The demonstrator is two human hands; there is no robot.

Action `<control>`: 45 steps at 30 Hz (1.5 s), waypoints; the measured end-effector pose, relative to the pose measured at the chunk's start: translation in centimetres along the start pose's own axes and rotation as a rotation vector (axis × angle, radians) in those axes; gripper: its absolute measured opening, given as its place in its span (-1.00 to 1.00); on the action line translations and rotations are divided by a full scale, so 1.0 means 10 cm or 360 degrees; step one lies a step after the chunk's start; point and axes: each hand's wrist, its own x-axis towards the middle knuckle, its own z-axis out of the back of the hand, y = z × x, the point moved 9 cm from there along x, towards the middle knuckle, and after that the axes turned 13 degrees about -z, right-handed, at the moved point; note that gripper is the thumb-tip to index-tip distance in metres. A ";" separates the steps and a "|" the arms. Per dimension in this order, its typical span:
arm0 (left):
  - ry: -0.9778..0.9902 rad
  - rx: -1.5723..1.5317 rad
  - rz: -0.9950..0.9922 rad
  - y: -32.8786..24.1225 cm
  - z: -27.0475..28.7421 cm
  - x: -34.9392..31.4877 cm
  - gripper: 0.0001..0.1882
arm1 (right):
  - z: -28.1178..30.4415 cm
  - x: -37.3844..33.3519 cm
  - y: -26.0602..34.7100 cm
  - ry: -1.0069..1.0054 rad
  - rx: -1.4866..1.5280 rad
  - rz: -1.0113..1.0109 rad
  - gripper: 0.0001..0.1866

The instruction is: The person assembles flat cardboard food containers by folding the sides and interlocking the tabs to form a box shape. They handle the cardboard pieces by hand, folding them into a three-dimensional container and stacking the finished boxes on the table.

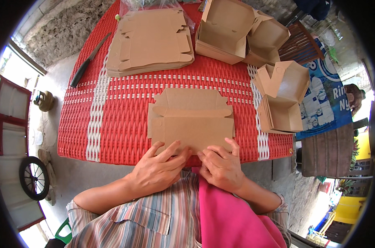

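Note:
A partly folded brown cardboard box blank [195,129] lies in front of me at the table's near edge. Its far panel has slanted corners, and a narrow folded strip crosses its middle. My left hand [160,165] is closed on the near edge, its fingers bent over the card and the thumb side toward the centre. Close beside it, my right hand [223,165] grips the same edge with curled fingers, one finger raised at the right corner. The undersides of the fingers are hidden.
A stack of flat cardboard blanks [152,41] lies at the far left, with a black-handled knife [88,62] left of it. Folded open boxes stand at the far right [224,31] and nearer right [282,97]. The red-and-white woven table [121,132] has a curved edge.

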 end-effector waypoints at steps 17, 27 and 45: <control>0.0035 0.0045 0.0312 0.13 0.09 -0.43 -0.36 | 0.18 -0.15 -0.36 -0.0092 0.0014 -0.0125 -0.73; -0.0624 -0.0380 0.0794 0.52 0.29 -0.69 -0.49 | 0.38 -0.24 -0.88 -0.0231 0.0327 -0.0692 -0.63; -0.0469 -0.0900 0.0014 0.15 0.16 -0.66 -0.57 | 0.25 -0.37 -0.39 0.0300 0.0056 -0.0017 -0.59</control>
